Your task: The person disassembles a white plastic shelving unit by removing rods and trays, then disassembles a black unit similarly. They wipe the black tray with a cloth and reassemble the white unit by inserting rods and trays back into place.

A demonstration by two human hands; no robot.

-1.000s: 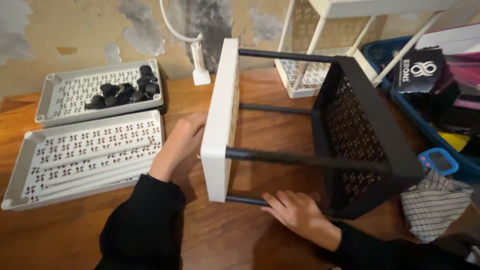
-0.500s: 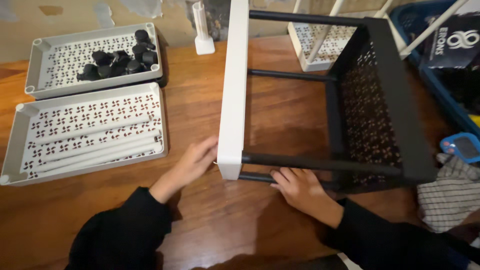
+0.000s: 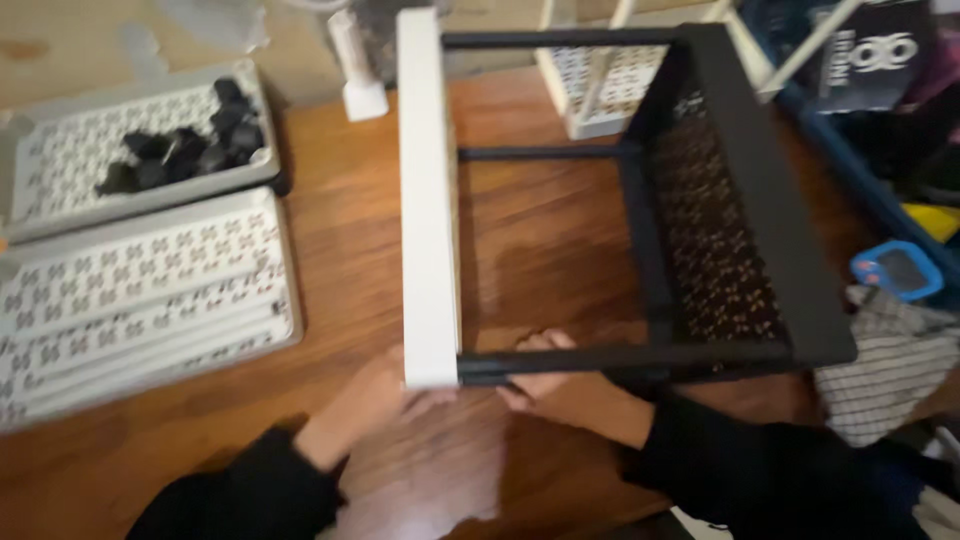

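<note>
Wooden and brown, the table (image 3: 330, 220) carried everything, and the biggest thing on it was the half-built cart lying on its side: a white tray (image 3: 428, 200) standing on edge at the left, a black perforated tray (image 3: 730, 210) on edge at the right, and black rods (image 3: 620, 357) running between them. By my judgement those two tiers were already joined, while two more grey-white perforated trays (image 3: 140, 290) lay flat and unused at the left, so more tiers were left to add. The farther of them held a heap of black wheels (image 3: 190, 150), none fitted as far as I could see. My left hand (image 3: 385, 395) cupped the near bottom corner of the white tray, fingers curled under its end. My right hand (image 3: 545, 385) sat just beside it with its fingers wrapped around the nearest rod where it met the white tray. The blur hid the joint itself.
</note>
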